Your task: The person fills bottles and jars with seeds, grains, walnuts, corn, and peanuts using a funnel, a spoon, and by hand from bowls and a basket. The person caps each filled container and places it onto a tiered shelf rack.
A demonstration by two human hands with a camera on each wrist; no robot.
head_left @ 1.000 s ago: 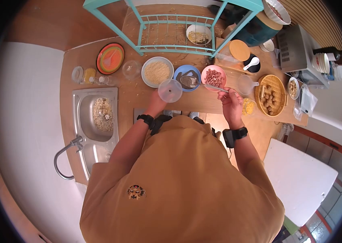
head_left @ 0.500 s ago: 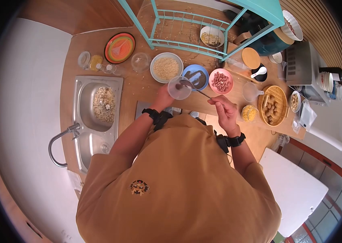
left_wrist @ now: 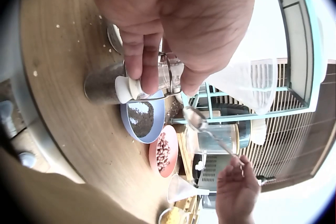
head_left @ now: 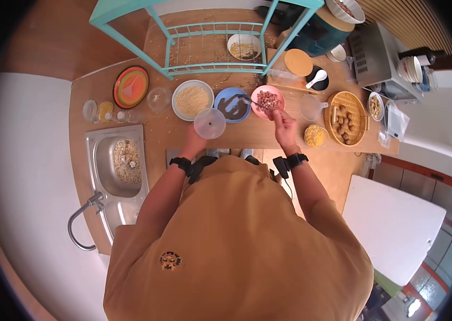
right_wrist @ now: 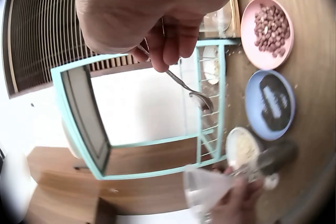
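My left hand (head_left: 195, 140) holds a clip-top glass bottle (left_wrist: 102, 85) with dark grains inside, its fingers around the neck and wire clasp. A translucent funnel (head_left: 210, 123) sits in the bottle's mouth, wide end up. My right hand (head_left: 284, 128) pinches the handle of a metal spoon (right_wrist: 202, 100). In the head view the spoon's bowl overlaps the blue bowl (head_left: 248, 113), which holds dark grains with a pale bare streak through them. Beside it stands a pink bowl (head_left: 258, 111) of reddish peanuts, close to the right hand.
Left of the blue bowl stands a white bowl (head_left: 178, 109) of pale flakes. A second funnel (head_left: 310, 108), a jar of yellow grains (head_left: 315, 136) and a wicker tray (head_left: 365, 109) lie to the right. Behind is a turquoise rack (head_left: 168, 51); a sink (head_left: 92, 160) is at left.
Half a second ago the spoon reached over the funnel in my left hand; now it is back to the right, above the blue bowl. My left hand still holds the bottle and funnel.
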